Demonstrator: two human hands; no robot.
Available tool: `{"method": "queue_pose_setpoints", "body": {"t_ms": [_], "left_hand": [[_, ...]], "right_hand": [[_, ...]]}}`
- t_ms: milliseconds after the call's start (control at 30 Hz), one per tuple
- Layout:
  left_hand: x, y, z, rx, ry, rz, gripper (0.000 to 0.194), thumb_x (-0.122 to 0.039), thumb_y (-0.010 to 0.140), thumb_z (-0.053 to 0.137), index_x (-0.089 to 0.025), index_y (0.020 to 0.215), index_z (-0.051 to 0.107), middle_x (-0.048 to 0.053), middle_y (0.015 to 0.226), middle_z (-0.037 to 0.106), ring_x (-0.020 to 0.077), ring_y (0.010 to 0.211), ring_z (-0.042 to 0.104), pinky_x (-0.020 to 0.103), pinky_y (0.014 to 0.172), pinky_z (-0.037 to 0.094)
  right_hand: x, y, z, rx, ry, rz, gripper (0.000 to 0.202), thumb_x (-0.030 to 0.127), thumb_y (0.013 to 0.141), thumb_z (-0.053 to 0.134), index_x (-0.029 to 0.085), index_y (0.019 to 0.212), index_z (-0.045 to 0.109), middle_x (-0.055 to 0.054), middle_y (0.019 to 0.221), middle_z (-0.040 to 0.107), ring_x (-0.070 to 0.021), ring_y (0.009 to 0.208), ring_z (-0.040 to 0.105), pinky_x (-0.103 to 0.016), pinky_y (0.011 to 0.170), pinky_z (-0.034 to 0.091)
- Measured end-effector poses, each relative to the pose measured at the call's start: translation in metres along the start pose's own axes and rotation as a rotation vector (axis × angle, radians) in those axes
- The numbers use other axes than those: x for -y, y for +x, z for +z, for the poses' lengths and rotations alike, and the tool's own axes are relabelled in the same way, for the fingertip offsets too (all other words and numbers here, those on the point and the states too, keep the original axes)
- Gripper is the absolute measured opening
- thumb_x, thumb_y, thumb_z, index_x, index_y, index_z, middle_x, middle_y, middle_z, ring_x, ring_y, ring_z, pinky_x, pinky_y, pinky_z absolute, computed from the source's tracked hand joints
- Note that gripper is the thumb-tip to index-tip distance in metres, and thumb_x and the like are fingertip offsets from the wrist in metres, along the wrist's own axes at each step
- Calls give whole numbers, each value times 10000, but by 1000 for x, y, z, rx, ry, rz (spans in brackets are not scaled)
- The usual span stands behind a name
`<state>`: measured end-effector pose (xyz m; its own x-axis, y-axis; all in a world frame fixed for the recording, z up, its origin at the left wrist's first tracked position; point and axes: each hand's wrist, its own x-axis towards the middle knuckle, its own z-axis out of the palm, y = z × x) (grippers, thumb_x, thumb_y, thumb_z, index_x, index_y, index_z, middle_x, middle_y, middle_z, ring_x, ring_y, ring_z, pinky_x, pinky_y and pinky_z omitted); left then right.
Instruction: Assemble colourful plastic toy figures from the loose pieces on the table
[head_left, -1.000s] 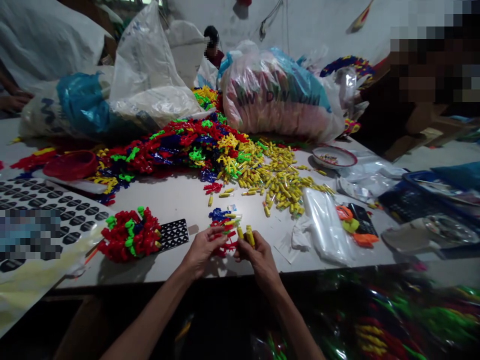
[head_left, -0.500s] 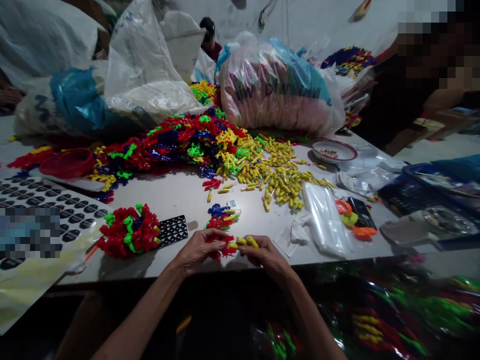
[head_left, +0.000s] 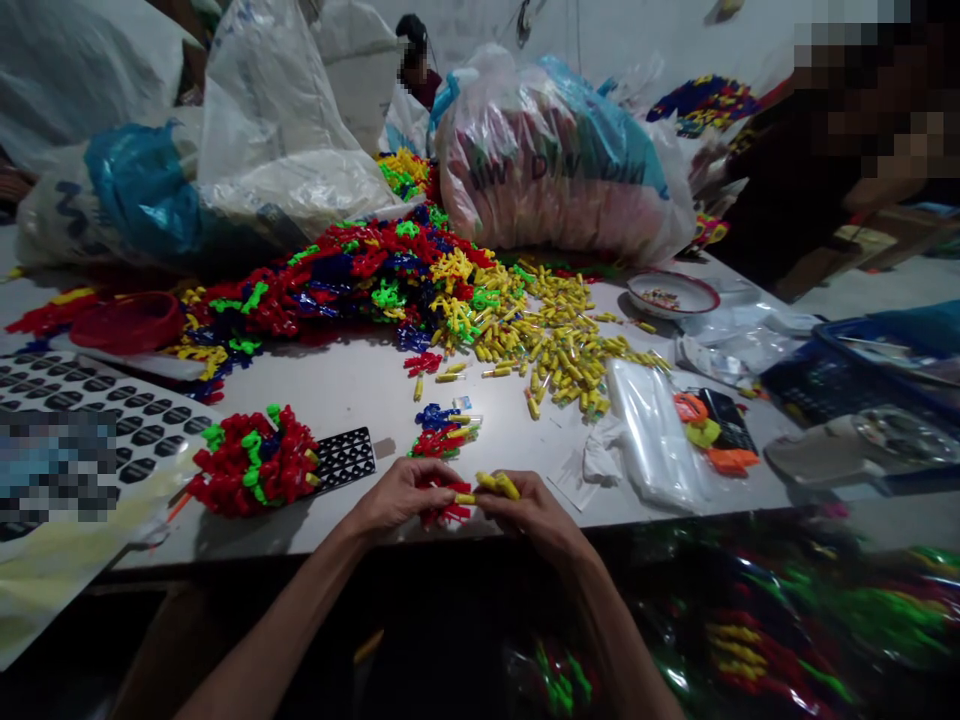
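Observation:
My left hand [head_left: 394, 500] is closed on a red plastic toy piece [head_left: 446, 516] near the table's front edge. A small yellow-ended tube [head_left: 464, 498] sticks out at its fingertips towards my right hand. Closed round several yellow tubes [head_left: 498, 484], my right hand [head_left: 538, 512] has its fingertips close to that tube; whether they touch it I cannot tell. Just beyond the hands lie red toy pieces [head_left: 435, 442] and blue ones [head_left: 433, 415] with yellow tubes among them. A bundle of red and green toy pieces [head_left: 255, 460] rests to the left by a black perforated tray [head_left: 346, 462].
Behind lie a heap of coloured toy pieces [head_left: 337, 275] and many loose yellow tubes [head_left: 559, 330]. Large filled bags [head_left: 562, 170] stand at the back. Clear plastic bags [head_left: 652, 430], a bowl [head_left: 705, 300] and a blue basket [head_left: 810, 375] are right; sticker sheets [head_left: 169, 470] left.
The view has shifted slightly. The tubes in my right hand have drawn a little away from the red piece, and one yellow tube now shows by itself at my left fingertips.

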<state>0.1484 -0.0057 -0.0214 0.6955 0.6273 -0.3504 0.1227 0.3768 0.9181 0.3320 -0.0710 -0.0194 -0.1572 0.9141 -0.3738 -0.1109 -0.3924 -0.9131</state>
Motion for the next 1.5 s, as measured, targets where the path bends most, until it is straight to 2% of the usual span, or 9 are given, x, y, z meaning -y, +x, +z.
{"method": "queue_pose_setpoints", "body": {"t_ms": [133, 233, 400, 567, 800, 1067, 1300, 1400, 1500], "left_hand": [[-1, 10, 2, -88, 138, 28, 315, -394, 694, 659, -116, 841, 650, 4, 558, 567, 93, 473, 469, 199, 442, 337], [-6, 21, 4, -106, 117, 51, 301, -357, 684, 668, -115, 864, 652, 12, 579, 582, 96, 489, 482, 203, 460, 354], [-15, 31, 5, -16, -67, 75, 295, -356, 691, 686, -121, 868, 667, 31, 611, 592, 83, 488, 480, 200, 460, 345], [-11, 24, 8, 15, -215, 65, 302, -384, 720, 671, -144, 902, 658, 8, 615, 571, 62, 455, 459, 196, 453, 346], [-12, 16, 7, -40, 83, 144, 237, -341, 762, 606, -153, 890, 672, 15, 649, 576, 77, 482, 459, 196, 458, 343], [-8, 32, 10, -102, 246, 105, 267, -333, 795, 525, -157, 938, 665, 19, 614, 582, 117, 499, 463, 216, 462, 333], [-24, 43, -3, -410, 740, 403, 228, -233, 833, 468, -214, 942, 668, 44, 932, 657, 191, 865, 584, 284, 778, 427], [-44, 68, -20, -575, 910, 322, 232, -217, 853, 429, -211, 954, 639, 39, 985, 639, 190, 920, 571, 299, 844, 418], [-59, 105, -42, -745, 951, 160, 237, -182, 835, 451, -194, 1028, 587, 88, 1182, 544, 242, 1148, 440, 364, 974, 328]], "right_hand": [[7, 2, -4, -113, -160, 1, 272, 366, 653, 686, 148, 595, 534, 75, 436, 361, -50, 409, 291, -204, 405, 185], [7, 10, -17, -82, -134, -34, 284, 382, 698, 660, 142, 602, 543, 61, 446, 396, -57, 418, 324, -207, 414, 212], [2, 21, -32, 5, 54, -47, 301, 400, 669, 695, 124, 638, 577, 44, 497, 434, -47, 408, 327, -203, 396, 207], [-5, 19, -23, 29, 176, -53, 283, 379, 658, 704, 115, 673, 603, 42, 490, 428, -40, 385, 311, -204, 379, 187], [6, 5, -13, -107, -6, -72, 247, 361, 669, 690, 129, 695, 611, 45, 504, 423, -48, 419, 325, -201, 399, 220], [9, 13, -25, -146, -135, -13, 295, 419, 685, 647, 134, 631, 595, 45, 448, 434, -71, 409, 369, -216, 420, 274], [-6, 24, -47, -479, -300, -224, 271, 394, 664, 597, 143, 758, 635, -13, 644, 550, -116, 510, 465, -233, 454, 352], [-4, 27, -48, -609, -214, -209, 332, 417, 655, 617, 134, 828, 632, 23, 563, 491, -87, 446, 383, -219, 418, 289], [1, 29, -41, -546, -19, -121, 491, 472, 661, 636, 127, 1009, 598, 88, 460, 337, -52, 390, 243, -198, 391, 171]]}}
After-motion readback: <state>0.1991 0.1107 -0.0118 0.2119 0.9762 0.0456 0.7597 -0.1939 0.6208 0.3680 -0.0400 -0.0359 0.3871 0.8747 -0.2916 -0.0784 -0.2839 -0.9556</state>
